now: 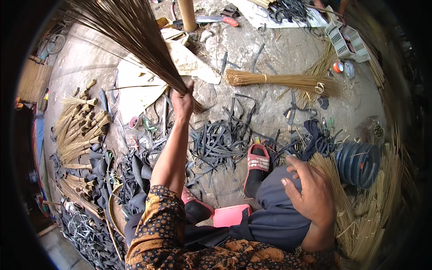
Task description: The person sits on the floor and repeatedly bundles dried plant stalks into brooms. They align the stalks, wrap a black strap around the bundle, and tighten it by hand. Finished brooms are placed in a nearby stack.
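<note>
Concrete floor (252,45) lay strewn with black rubber strips (216,141). Left hand (182,102) clenched a dark stick bundle (130,33) raised over it. Right hand (306,191) rested loose-fingered on the knee, beside pale straw (342,202)

Single head-worn fisheye view is looking steeply down from close above the seated person's lap, facing forward across the littered floor (288,49); edges are bending toward the rim.

No packages, labels, signs, screens.
</note>
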The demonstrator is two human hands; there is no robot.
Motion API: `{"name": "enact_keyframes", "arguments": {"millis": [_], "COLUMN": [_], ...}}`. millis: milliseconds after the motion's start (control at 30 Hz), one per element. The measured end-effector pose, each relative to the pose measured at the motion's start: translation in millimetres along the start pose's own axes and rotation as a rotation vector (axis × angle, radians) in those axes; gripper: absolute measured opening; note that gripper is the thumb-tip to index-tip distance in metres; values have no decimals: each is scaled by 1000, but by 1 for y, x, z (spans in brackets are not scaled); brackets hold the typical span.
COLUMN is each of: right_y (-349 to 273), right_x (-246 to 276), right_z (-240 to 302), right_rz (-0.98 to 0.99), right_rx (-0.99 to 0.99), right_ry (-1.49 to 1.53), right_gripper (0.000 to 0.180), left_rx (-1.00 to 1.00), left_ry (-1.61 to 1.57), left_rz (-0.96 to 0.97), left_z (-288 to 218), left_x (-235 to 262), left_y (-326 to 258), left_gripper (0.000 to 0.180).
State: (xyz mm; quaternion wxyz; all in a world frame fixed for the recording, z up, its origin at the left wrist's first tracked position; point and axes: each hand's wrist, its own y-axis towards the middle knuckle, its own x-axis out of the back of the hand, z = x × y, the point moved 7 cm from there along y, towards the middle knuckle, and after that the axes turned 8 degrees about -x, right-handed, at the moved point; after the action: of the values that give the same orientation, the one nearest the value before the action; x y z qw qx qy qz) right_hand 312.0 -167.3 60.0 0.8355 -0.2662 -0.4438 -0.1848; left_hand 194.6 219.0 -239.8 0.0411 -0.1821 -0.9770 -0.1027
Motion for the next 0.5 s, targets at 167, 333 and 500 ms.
{"name": "enact_keyframes", "arguments": {"millis": [167, 333, 500], "right_y": [-1, -4, -5], "right_x": [0, -6, -14], "right_z": [3, 8, 7], "right_rz": [15, 34, 45], "right_rx": [60, 82, 70], "right_ry": [-60, -59, -66], "right_gripper": [49, 47, 45], "left_rx": [159, 197, 399], "left_ry": [-214, -172, -204], "left_rz": [-54, -143, -144], "left_z": [14, 6, -40], "left_x": [13, 21, 51], "left_y": [-19, -29, -28], "left_gripper": [38, 34, 24]}}
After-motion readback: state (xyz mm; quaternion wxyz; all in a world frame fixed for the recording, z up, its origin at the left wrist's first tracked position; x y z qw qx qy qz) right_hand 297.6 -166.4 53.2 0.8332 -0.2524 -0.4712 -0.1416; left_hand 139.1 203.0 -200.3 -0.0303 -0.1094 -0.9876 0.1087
